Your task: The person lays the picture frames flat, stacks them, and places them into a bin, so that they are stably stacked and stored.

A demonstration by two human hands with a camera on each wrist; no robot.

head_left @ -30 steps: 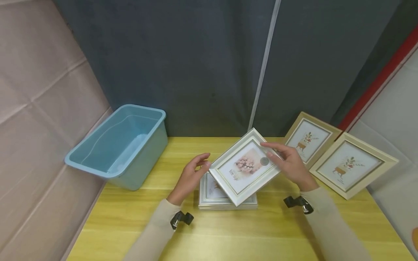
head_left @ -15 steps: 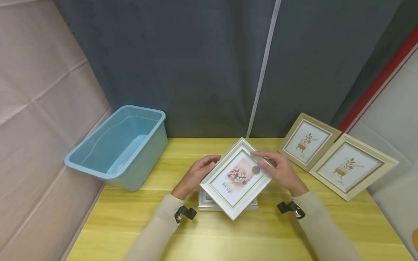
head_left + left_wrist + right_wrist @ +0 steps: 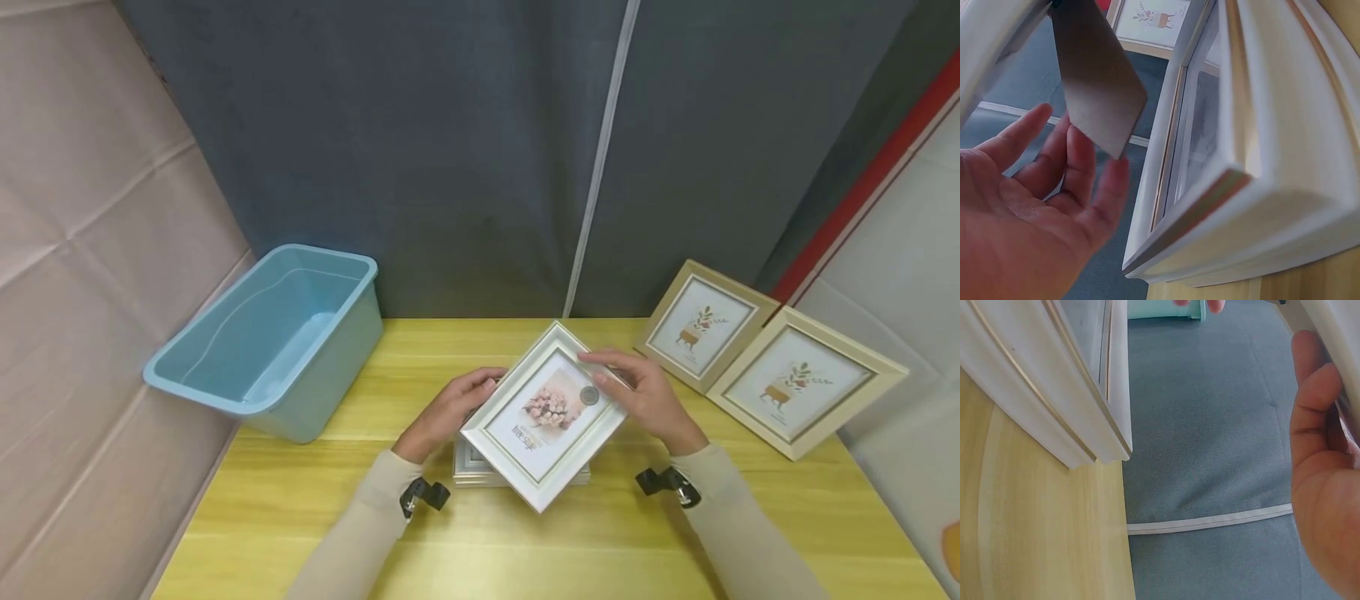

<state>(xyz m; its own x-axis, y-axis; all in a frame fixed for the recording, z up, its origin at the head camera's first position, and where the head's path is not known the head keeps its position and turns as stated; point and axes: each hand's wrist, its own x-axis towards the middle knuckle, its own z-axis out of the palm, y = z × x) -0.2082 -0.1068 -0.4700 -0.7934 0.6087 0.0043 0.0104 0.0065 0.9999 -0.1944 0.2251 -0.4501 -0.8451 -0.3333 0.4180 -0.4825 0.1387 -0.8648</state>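
wht frame (image 3: 543,421): tilted, held over stack (image 3: 472,473), in from table (image 3: 247,525) back edge
R hand (image 3: 651,398): pinches upper-R edge
L hand (image 3: 446,408): fingertips at stand flap (image 3: 1100,81); can't tell if pinching
tub (image 3: 341,367): back-L corner
tan frames (image 3: 843,408): back-R corner

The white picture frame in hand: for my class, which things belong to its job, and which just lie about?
Likely in the job:
white picture frame, in the right hand
its stand, touched by the left hand
stacked picture frames

Probably lying about:
blue plastic tub
tan picture frame
cream picture frame
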